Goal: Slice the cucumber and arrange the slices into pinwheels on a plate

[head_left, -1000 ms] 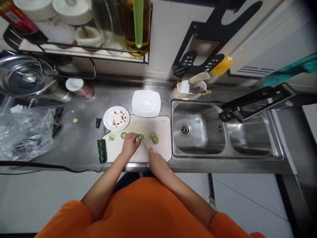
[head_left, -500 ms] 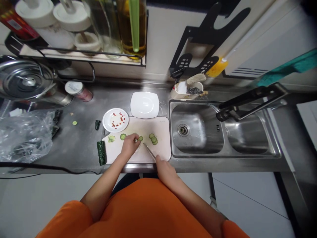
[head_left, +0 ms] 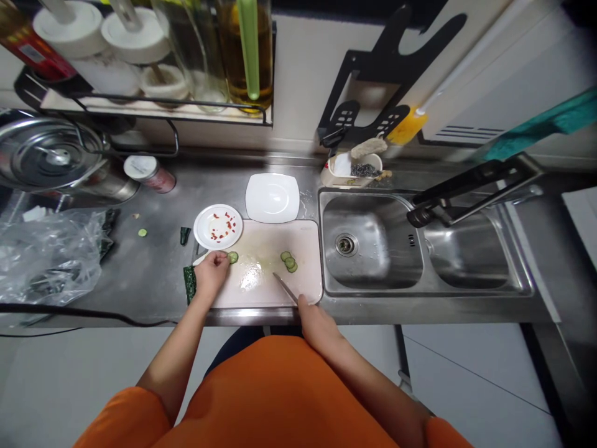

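Surface (head_left: 153, 267), steel; front edge near that of the cutting board (head_left: 261, 242). Double sink (head_left: 377, 277), just right of the board. Cutting board, pale; wet middle giving room between the hands; corner marking too small to read. Square plate (head_left: 272, 198), just behind the board. Round plate (head_left: 199, 231), red bits, at its back left corner. Right hand (head_left: 319, 323), at its front right: grip closed round knife (head_left: 285, 288). Left hand (head_left: 211, 274), at its left: fingers drawn together, hold uncertain. Cucumber piece (head_left: 189, 283), at its left edge. Cucumber slices (head_left: 289, 262), on its right half. Single slice (head_left: 234, 257), on its left, at the left fingertips.
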Demonstrator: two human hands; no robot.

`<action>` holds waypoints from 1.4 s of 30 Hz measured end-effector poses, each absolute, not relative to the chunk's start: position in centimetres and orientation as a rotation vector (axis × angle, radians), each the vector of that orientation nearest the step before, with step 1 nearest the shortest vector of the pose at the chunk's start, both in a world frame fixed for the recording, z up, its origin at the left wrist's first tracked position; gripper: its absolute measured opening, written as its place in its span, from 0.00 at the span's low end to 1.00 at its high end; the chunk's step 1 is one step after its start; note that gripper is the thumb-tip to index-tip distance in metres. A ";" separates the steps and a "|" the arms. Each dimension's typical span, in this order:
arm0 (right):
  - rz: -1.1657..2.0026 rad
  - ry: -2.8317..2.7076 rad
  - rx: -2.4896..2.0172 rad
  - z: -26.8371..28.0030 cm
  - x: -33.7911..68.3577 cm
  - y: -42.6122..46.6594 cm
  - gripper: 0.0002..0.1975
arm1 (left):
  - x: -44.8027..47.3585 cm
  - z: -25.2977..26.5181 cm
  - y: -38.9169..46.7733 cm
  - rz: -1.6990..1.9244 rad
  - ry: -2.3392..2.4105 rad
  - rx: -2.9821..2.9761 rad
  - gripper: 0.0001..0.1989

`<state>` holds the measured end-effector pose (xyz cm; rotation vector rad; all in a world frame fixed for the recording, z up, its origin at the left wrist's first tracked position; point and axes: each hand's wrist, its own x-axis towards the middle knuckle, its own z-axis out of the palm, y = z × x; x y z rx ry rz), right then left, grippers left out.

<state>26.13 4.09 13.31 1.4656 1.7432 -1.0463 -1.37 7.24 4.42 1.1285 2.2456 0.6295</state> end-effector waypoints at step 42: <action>-0.994 1.820 1.497 12.3 26.7 3.5 0.21 | 6.0 5.0 10.8 0.376 1.756 1.461 0.04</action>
